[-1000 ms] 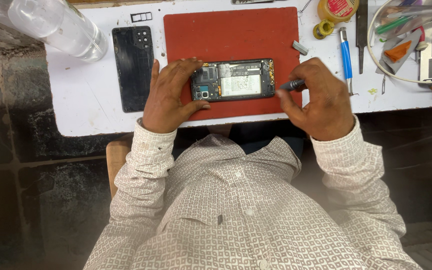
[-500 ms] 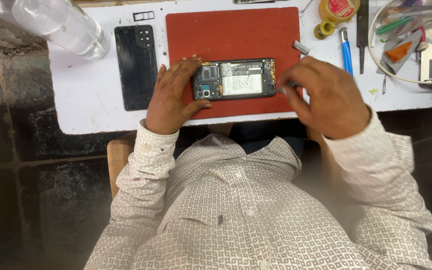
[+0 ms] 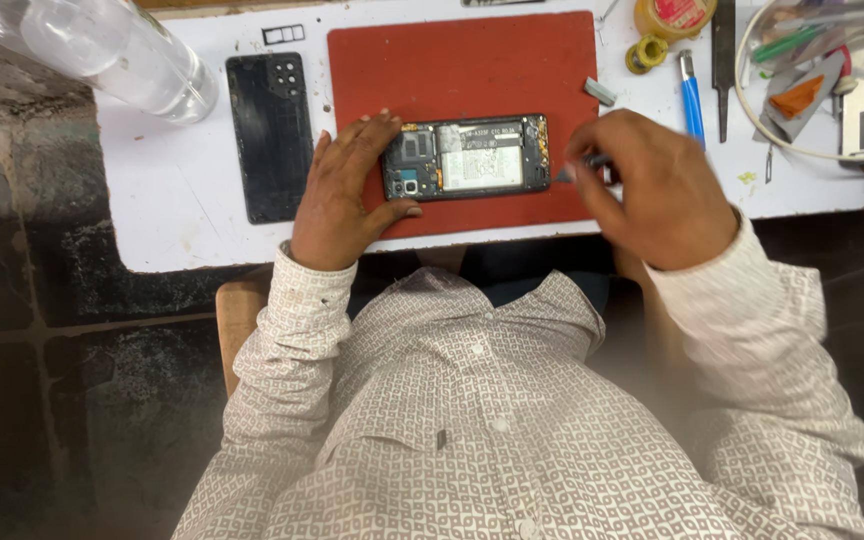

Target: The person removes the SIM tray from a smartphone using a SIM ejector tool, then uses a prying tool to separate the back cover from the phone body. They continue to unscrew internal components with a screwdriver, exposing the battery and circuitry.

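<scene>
Two hands work an opened phone (image 3: 467, 157) lying mid-mat on the red mat (image 3: 472, 70). At nine o'clock of it, the left hand (image 3: 344, 195) has its grip spread, steadying the phone's end. At three o'clock, the right hand (image 3: 652, 185) pinches a small dark tool (image 3: 584, 165).

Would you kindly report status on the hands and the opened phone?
Left hand steadying opened phone on red mat. Right hand gripping small tool. Nothing blocking.
</scene>
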A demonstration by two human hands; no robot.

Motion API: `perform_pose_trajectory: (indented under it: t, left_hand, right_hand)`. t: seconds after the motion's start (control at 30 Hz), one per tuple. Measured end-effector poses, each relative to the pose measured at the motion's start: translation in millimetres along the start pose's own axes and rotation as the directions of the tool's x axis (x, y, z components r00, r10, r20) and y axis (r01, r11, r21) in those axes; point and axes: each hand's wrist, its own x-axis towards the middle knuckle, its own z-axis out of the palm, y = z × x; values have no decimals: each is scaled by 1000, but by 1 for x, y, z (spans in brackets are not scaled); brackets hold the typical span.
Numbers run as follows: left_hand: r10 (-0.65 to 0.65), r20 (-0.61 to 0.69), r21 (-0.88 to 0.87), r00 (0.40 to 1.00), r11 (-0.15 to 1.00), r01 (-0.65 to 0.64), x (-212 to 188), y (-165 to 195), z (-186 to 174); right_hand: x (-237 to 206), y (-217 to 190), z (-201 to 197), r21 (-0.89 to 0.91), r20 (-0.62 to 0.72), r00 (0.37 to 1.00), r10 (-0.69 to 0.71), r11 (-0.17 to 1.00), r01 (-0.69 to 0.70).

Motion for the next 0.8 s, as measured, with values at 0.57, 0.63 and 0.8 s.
perform_pose_trajectory:
  t: [0.57, 0.63, 0.8]
  left_hand:
    - [178, -115, -5, 977, 984, -180, 6, 69, 32]
    - [184, -104, -32, 977, 982, -188, 12, 78, 44]
    - [213, -25, -88, 977, 973, -214, 34, 90, 69]
  right_hand:
    - [-30, 18, 8, 30, -90, 986, -139, 989, 142]
    - [-33, 19, 7, 77, -104, 990, -98, 991, 107]
    - [-40, 22, 7, 112, -177, 984, -34, 992, 55]
